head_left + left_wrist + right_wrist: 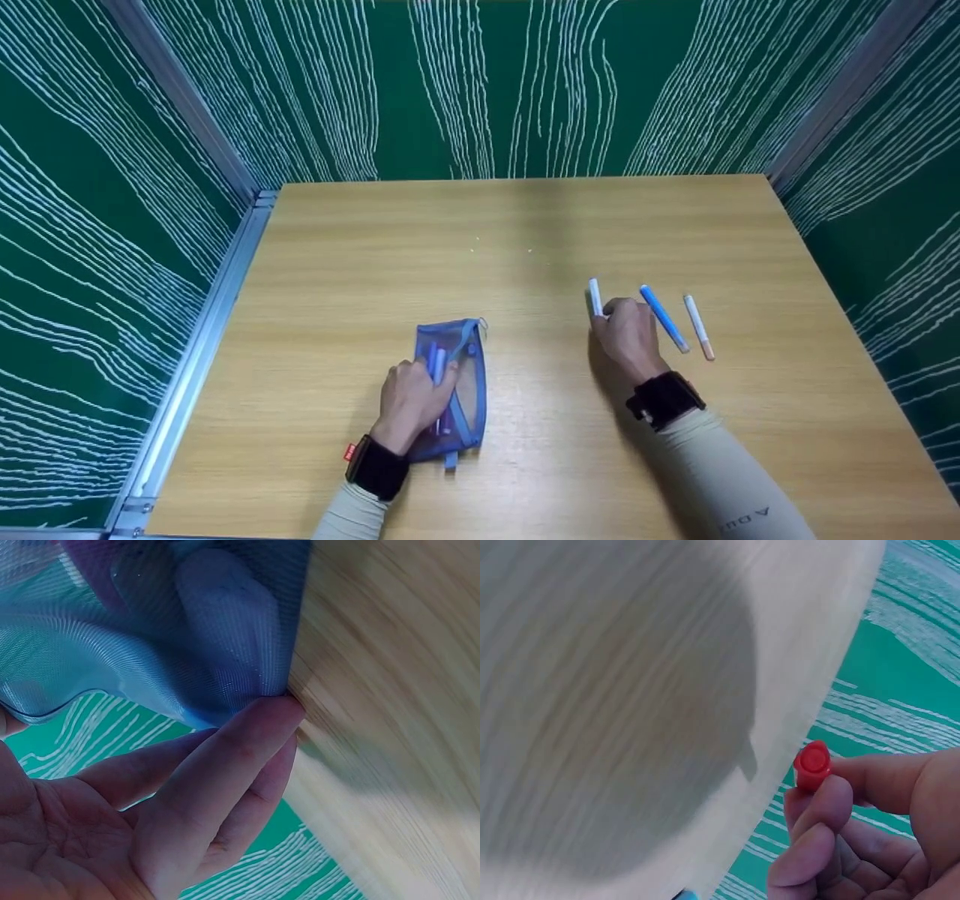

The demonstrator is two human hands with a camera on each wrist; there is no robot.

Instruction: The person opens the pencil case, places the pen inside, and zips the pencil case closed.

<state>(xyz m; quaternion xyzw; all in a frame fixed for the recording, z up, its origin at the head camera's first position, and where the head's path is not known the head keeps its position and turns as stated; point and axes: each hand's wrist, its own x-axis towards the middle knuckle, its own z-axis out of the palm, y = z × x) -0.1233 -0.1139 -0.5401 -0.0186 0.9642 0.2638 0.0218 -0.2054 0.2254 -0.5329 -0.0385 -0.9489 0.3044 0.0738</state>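
My left hand [417,397] grips a blue mesh pencil case [471,386] lying on the table. In the left wrist view its fingertips [281,716] press at the edge of the mesh [150,637]. Several pens or markers [439,365] show through the mesh. To the right, my right hand [628,337] pinches a marker [595,294] with a white barrel. Its red end [812,763] pokes out between thumb and fingers in the right wrist view. Beside that hand lie a blue marker [664,319] and a white marker with an orange-brown end [699,327].
The wooden table [360,247] is bounded by green walls [517,90] with white wavy lines. A metal rail [199,360] runs along its left edge. A few tiny white specks [529,250] lie toward the back.
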